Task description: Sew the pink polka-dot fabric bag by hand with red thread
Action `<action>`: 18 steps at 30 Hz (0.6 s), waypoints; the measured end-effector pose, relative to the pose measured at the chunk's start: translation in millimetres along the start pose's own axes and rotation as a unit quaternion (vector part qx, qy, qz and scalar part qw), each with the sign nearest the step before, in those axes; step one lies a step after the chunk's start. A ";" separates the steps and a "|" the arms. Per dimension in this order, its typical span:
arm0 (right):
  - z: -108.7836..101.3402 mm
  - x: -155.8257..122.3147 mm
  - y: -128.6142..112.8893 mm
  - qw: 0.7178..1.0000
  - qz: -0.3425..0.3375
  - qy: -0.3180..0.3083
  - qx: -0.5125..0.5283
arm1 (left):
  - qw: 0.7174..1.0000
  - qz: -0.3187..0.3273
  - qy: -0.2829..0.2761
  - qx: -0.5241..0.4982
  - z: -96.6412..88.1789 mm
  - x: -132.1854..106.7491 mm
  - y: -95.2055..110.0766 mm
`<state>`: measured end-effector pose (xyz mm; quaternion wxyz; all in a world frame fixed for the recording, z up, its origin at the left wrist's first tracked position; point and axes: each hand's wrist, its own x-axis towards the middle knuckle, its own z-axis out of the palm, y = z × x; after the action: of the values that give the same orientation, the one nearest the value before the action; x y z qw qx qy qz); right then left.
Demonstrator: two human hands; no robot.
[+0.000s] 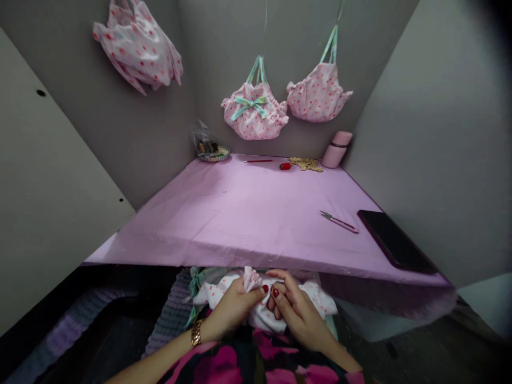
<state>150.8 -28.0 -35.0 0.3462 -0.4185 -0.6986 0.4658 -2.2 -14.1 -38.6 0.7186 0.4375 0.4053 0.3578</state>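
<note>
Over my lap, just below the table's front edge, lies a white cloth garment (267,316) with pink dots. My left hand (239,300) is closed on it, and a gathered pink tuft of the fabric sticks up between thumb and fingers. Close beside it, my right hand (290,303) has thumb and fingers pinched together against the cloth. Whatever the right fingertips hold is too small or hidden to make out. Mint-green ribbon (194,280) shows at the garment's left side.
On the pink-covered table (240,213) are thread snips (339,221), a dark tablet or phone (394,240), a red thread spool (285,166), a red pencil (258,161), wooden beads or pieces (306,164), a pink bottle (337,150) and a small basket (216,154). Dotted garments (256,112) hang behind.
</note>
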 end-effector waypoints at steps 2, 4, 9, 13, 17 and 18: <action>-2.2 1.5 -1.0 0.997 -0.030 0.042 -0.060 | 1.000 0.000 0.019 0.002 0.0 -0.4 1.3; -4.0 3.9 -3.1 0.987 -0.076 0.068 -0.121 | 0.999 0.012 0.030 0.002 0.4 -0.6 2.2; -3.8 9.6 -9.5 0.973 -0.147 0.073 -0.162 | 0.999 0.021 0.035 0.012 1.5 0.1 2.3; -6.1 9.0 -15.6 0.981 -0.153 0.121 0.006 | 0.998 0.013 0.049 0.025 -1.6 0.6 -0.4; -25.6 4.2 -36.0 0.934 -0.068 0.186 0.297 | 0.996 0.004 0.076 0.034 -6.4 1.2 -6.5; -34.4 1.2 -42.8 0.915 -0.059 0.212 0.338 | 0.996 0.004 0.077 0.032 -7.0 1.3 -7.5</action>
<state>169.1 -23.7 16.6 0.6342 -0.3236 -0.4332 0.5527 -6.7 -13.3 -47.9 0.6691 0.4332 0.4689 0.3804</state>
